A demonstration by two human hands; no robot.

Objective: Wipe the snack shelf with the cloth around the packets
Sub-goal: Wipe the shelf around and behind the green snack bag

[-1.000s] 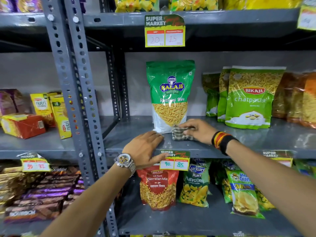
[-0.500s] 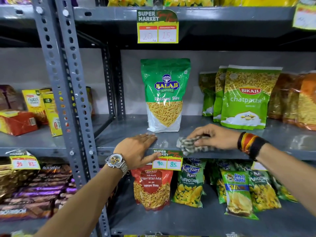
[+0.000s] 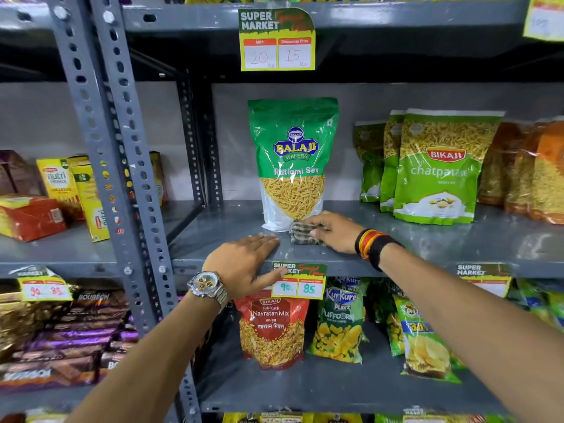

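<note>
Grey steel shelf (image 3: 427, 239) ran across the frame. Nearest, the left hand (image 3: 244, 264) lay flat on its front edge, fingers spread and holding nothing. Just beyond, the right hand (image 3: 332, 232) pressed a bunched cloth (image 3: 302, 236), fingers curled over it, against the foot of the Balaji packet (image 3: 293, 163).

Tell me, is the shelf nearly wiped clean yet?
Not yet, I think. The right hand presses the cloth on the shelf right at the foot of the green sev packet. The left hand rests flat on the front edge. No patch looks clearly cleaner. The stretch toward the chatpata packets likely remains.
</note>
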